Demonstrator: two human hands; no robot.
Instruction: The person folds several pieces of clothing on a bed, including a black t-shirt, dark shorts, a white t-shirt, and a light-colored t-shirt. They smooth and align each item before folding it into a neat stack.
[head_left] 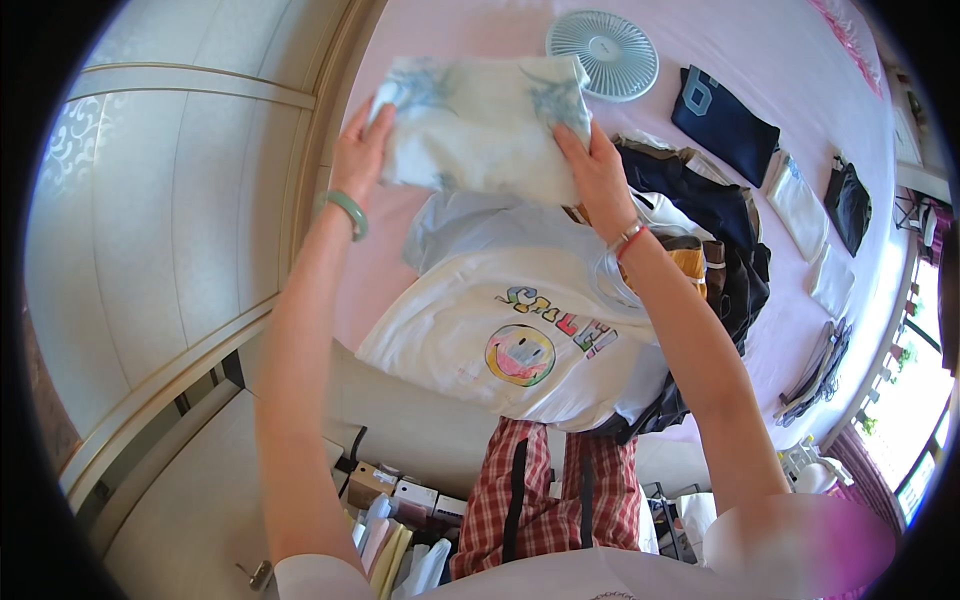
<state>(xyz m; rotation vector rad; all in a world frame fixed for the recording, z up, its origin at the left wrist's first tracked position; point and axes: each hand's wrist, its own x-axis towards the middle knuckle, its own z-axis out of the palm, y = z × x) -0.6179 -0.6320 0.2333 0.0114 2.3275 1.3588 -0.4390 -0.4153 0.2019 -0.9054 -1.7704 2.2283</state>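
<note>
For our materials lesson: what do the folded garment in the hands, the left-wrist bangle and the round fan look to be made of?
Folded garment: soft woven or knit cloth, probably cotton, matte, pale with blue blotches; it creases and drapes between the left hand and right hand.
Bangle: smooth, glossy pale green, like jade or glass; cannot tell which.
Fan: likely moulded plastic, pale matte grille of thin ribs.

Home bedroom — pink bed (pixel 480 30), scattered clothes (pixel 720 215)
</note>
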